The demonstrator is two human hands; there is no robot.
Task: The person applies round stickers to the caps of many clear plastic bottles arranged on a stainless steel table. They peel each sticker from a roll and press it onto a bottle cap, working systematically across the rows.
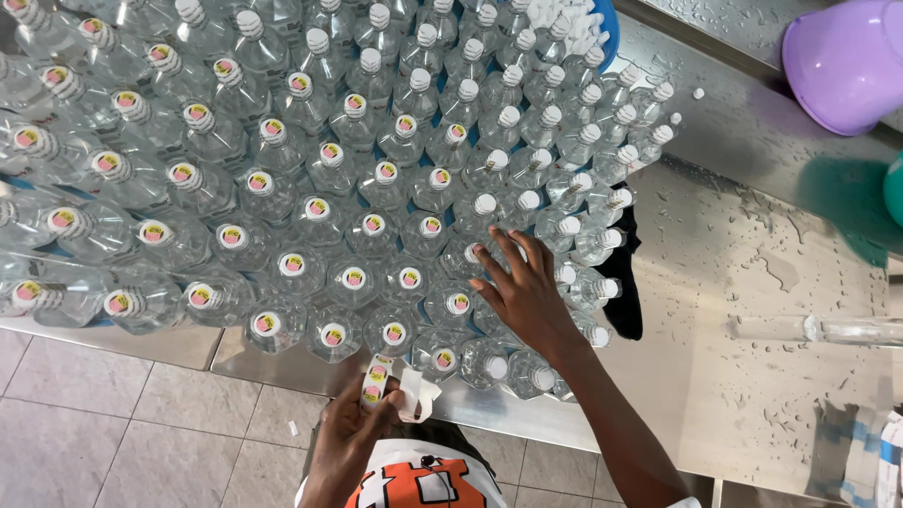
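**Sticker strip held at the table edge, other hand on the bottle caps**

I see my left hand (350,435) low in the frame, just off the near edge of the steel table (715,376). Its fingers pinch a strip of round stickers (376,381). The strip's long axis runs roughly vertical in view, its free end pointing up toward the bottles; a curl of bare white backing paper (417,393) hangs beside it.

My right hand (525,293) lies flat, fingers spread and holding nothing, with the fingertips on a white bottle cap (477,252) near the right side of the block of clear bottles (282,179). The bottles stand upright, necks toward the camera. Left caps carry stickers; right ones are plain white.

A purple bowl (842,61) sits far right, well apart.
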